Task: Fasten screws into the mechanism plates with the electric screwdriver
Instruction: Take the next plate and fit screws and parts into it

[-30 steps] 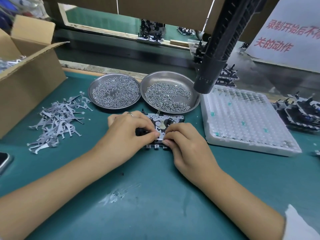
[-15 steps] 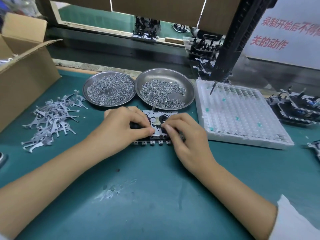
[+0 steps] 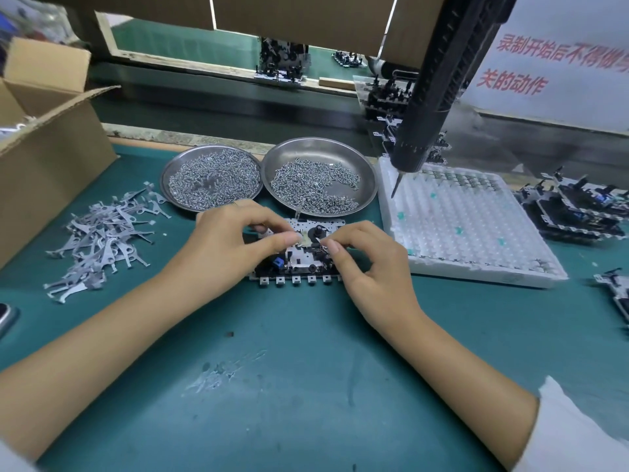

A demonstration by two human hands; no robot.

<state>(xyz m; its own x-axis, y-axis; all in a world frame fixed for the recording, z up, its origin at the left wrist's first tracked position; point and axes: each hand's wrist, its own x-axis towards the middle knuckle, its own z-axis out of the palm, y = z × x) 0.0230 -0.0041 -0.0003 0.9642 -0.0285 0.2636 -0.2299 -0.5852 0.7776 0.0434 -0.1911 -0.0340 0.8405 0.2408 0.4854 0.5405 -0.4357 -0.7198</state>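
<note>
Both hands sit on the mechanism plate (image 3: 299,253), which lies flat on the green mat (image 3: 306,386) just in front of the two steel dishes of screws (image 3: 316,185). Its long axis runs left to right across the person, with a row of small tabs along the near edge. The left hand (image 3: 231,247) has curled fingers on the plate's left part, thumb and forefinger pinched together over the middle, though whether a screw sits between them is too small to tell. The right hand (image 3: 367,264) comes in from the other side, its fingertips (image 3: 332,247) pinching at a small part near the black hub, almost meeting the left thumb.

The electric screwdriver (image 3: 429,107) hangs unheld, up and to the right of the plate, its bit pointing down over the near-left corner of the white foam tray (image 3: 476,240). It lies on the right hand's side, well apart from the left, so I would expect the right hand to reach up and away for it while the left keeps the plate steady. The bit must then travel back left and toward the person to meet the plate's centre.
</note>
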